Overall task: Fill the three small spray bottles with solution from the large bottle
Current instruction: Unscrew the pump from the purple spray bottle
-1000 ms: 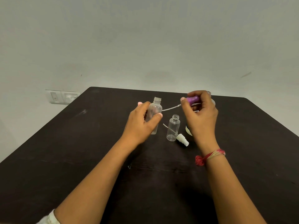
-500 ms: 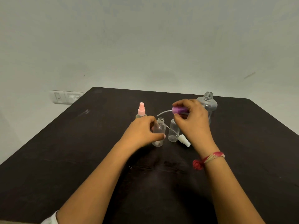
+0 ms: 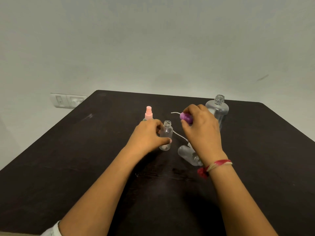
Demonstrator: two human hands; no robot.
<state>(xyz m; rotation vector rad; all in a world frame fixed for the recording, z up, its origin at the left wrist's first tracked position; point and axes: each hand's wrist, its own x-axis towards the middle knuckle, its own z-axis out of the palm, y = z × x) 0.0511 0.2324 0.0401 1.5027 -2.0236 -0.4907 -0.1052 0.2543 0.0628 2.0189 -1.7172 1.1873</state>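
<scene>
While gripping the upright open bottle [image 3: 166, 136] in the left hand [image 3: 146, 137] and pinching the purple spray cap [image 3: 186, 118] in the right hand [image 3: 202, 132], could easily roll the sideways bottle [image 3: 187, 154] lying under that wrist. Careful there.

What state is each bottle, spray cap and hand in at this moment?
large bottle: upright, uncapped.
pink-capped bottle: upright, cap on.
open small bottle: upright, no cap, gripped by the left hand.
tipped small bottle: lying on its side, partly under the right wrist.
purple spray cap: off any bottle, pinched by the right hand.
white spray cap: loose, mostly hidden.
</scene>
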